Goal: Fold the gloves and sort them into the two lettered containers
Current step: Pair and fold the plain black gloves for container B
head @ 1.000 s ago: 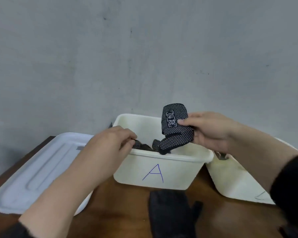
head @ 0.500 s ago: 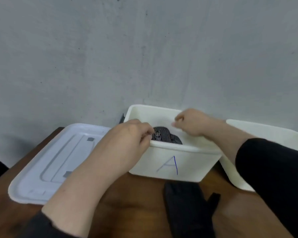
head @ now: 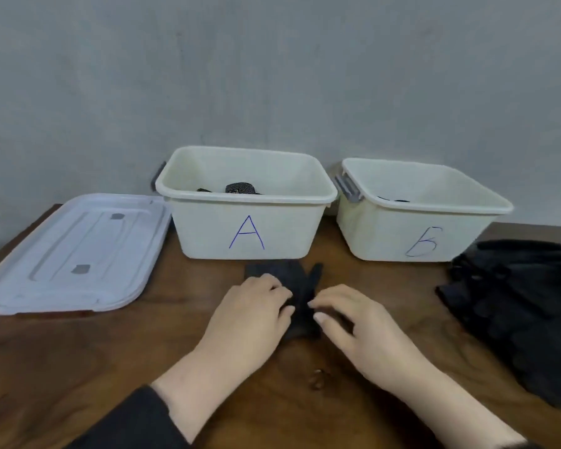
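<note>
Left hand (head: 255,307) rests on a black glove (head: 292,286) lying flat on the wooden table (head: 78,358), fingers curled down onto the fabric; whether they pinch it cannot be told. Right hand (head: 353,319) lies on the glove's right side, fingers loosely bent and spread, tips touching the fabric. The glove sits just near of container A (head: 246,202). Two white containers stand at the far edge: one marked "A" in blue pen, and to its right container B (head: 421,212), marked "B". A holds dotted dark gloves, count unclear; B shows a dark item barely above its rim. One white lid (head: 72,254) lies left of A. One pile of black gloves (head: 525,306) lies at right, count not discernible.
</note>
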